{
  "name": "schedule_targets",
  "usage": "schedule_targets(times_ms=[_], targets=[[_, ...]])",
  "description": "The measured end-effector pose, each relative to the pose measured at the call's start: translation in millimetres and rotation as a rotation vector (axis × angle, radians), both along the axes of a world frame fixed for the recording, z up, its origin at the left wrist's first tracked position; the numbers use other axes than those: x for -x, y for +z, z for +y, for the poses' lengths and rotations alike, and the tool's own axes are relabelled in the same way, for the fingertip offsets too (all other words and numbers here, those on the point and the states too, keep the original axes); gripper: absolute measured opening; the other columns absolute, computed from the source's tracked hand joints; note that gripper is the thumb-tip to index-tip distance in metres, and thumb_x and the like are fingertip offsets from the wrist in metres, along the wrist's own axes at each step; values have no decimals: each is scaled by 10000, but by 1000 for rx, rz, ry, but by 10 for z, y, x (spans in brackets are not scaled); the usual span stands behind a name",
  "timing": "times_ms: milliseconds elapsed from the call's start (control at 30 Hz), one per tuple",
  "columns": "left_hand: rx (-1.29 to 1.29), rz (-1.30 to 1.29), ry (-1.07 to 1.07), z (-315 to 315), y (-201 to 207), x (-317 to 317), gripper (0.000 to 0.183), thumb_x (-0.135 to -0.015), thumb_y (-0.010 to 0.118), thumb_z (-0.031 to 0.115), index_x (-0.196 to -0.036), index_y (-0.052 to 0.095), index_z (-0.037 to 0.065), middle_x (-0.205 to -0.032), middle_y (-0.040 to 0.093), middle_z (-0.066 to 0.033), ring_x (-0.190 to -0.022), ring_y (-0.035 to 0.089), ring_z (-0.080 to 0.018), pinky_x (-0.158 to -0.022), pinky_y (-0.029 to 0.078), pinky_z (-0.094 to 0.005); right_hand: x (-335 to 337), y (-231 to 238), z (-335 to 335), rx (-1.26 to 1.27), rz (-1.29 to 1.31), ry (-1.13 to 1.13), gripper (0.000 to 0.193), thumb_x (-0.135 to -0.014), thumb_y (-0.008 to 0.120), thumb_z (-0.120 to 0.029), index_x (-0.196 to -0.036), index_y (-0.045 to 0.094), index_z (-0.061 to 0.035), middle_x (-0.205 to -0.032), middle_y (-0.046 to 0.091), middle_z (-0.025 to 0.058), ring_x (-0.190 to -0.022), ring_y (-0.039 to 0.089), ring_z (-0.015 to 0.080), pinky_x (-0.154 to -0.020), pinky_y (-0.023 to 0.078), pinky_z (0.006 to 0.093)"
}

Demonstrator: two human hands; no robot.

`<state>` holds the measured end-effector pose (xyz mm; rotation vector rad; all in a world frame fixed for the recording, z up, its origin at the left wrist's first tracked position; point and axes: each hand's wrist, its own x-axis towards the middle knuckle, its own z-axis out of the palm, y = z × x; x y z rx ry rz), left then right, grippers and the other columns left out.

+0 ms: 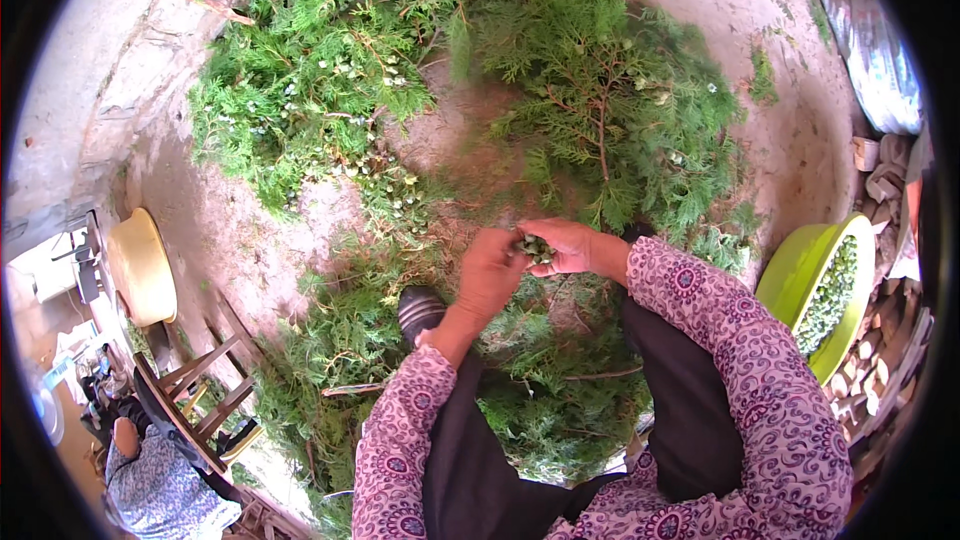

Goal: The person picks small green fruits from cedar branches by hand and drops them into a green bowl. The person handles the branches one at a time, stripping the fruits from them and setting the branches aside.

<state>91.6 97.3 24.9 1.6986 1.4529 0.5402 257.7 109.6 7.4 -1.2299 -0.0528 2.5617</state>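
My two hands meet above the floor between my knees. In the cupped fingers of my right hand sits a small cluster of green cones. My left hand is closed, its fingertips pressed up against that cluster; what they pinch, if anything, is hidden. Beneath and around lie cut evergreen branches with flat, feathery leaves. To the right, a lime-green basin leans at a tilt, holding many small green cones.
Heaps of leafy branches cover the floor ahead, with another pile beside them. At left stand a yellow tub and a wooden chair. Another person's patterned garment shows at lower left. Chopped wood lies at right.
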Motion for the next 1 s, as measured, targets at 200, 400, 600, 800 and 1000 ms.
schedule_targets(times_ms=[200, 400, 600, 800, 1000], targets=[[-349, 204, -87, 481, 265, 213, 575, -623, 725, 199, -1134, 485, 92, -1184, 445, -173, -1064, 442, -348, -898, 379, -414, -133, -184, -52, -39, 62, 24, 125, -852, 522, -203, -858, 511, -79, -773, 552, 73, -619, 539, 144, -408, 359, 221], [101, 607, 379, 838, -60, 1135, 985, -540, 786, 360, -1354, 257, 193, -1421, 95, -167, -1263, 161, -442, -1010, 270, -485, -112, -60, -68, -74, -16, 171, 137, -819, 579, -224, -847, 528, -100, -788, 566, 52, -612, 524, 132, -404, 314, 206], [349, 651, 271, 765, 45, 475, 889, -588, 762, 236, -1338, 285, 220, -1418, 91, -172, -1239, 187, -472, -973, 325, -507, -185, -128, -123, -85, -29, 227, 154, -822, 575, -249, -854, 538, -104, -807, 569, 30, -646, 524, 125, -448, 326, 218], [43, 584, -168, 222, 94, 10, 749, -610, 726, 176, -1268, 369, 194, -1370, 187, -202, -1108, 379, -402, -853, 429, -457, -236, -92, -103, -109, -24, 236, 169, -831, 559, -247, -877, 544, -85, -796, 553, 37, -645, 511, 111, -446, 329, 219], [-118, 459, -466, -215, 71, -17, 572, -631, 643, 90, -1168, 458, 159, -1313, 278, -218, -1042, 418, -375, -765, 450, -433, -309, -18, -178, -127, -26, 292, 187, -845, 540, -245, -869, 548, -60, -779, 543, 44, -626, 506, 109, -417, 330, 213]])
